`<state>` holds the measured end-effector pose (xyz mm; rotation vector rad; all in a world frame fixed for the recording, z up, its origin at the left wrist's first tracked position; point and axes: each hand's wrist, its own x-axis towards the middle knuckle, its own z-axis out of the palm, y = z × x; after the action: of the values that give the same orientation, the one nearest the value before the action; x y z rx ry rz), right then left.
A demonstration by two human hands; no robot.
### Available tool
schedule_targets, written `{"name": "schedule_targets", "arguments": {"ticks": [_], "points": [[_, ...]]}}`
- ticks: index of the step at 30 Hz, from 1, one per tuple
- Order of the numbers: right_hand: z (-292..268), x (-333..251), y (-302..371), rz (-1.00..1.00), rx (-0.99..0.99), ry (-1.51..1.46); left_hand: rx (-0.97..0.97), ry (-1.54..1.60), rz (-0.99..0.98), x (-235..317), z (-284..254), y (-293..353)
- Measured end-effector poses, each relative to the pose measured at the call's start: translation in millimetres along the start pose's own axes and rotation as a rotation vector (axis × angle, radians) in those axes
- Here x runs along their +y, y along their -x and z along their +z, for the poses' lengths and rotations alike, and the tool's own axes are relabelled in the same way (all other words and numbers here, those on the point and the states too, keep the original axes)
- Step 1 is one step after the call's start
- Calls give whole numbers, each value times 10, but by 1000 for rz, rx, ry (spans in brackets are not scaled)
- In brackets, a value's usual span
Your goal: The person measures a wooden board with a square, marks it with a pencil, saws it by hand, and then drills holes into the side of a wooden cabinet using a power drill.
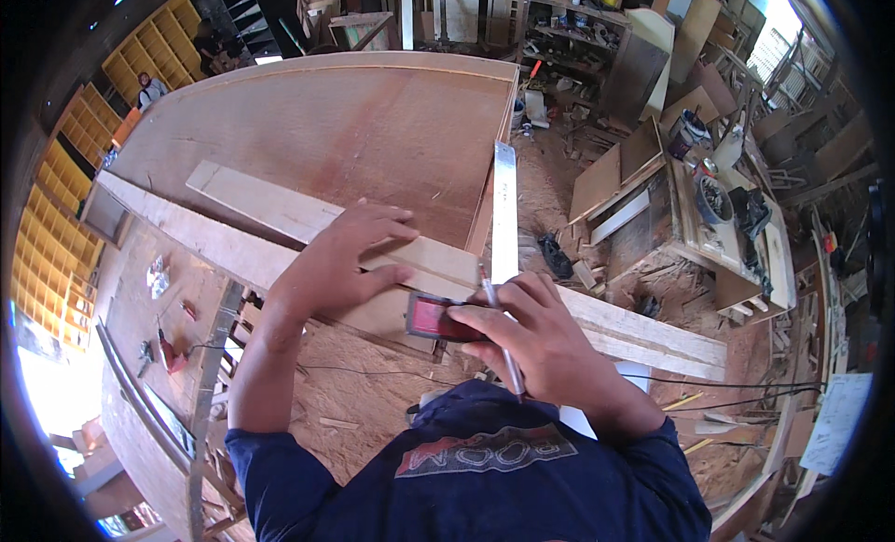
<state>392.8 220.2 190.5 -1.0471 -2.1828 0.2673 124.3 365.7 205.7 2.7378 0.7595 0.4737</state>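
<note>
My left hand rests on a pale wooden board, its thumb and fingers spread apart over the top. My right hand is closed around a slim whitish pen, which tilts up past the fingers. The same hand also grips a small boxy tool, red with a dark frame; its kind is unclear, and my fingers cover its right part. This tool is at the near edge of the board, just right of my left thumb. A longer pale plank runs beneath, from far left to near right.
Beyond the boards lies a large brown wooden panel. A light metal-like strip extends away from my right hand. At right stands a cluttered workbench with a bucket. Another table at left holds a red tool. A person is far left.
</note>
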Motion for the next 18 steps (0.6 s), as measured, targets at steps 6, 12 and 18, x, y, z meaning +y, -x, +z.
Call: {"name": "schedule_targets", "arguments": {"ticks": [6,12,18], "points": [[296,20,-275,-21,69,54,-26,170,-205,-84,-25,-55],[543,-86,-491,99,104,80,-263,276,110,-564,-257,-103],[596,-241,-296,385,185,205,-379,297,212,-422,-359,-170]]}}
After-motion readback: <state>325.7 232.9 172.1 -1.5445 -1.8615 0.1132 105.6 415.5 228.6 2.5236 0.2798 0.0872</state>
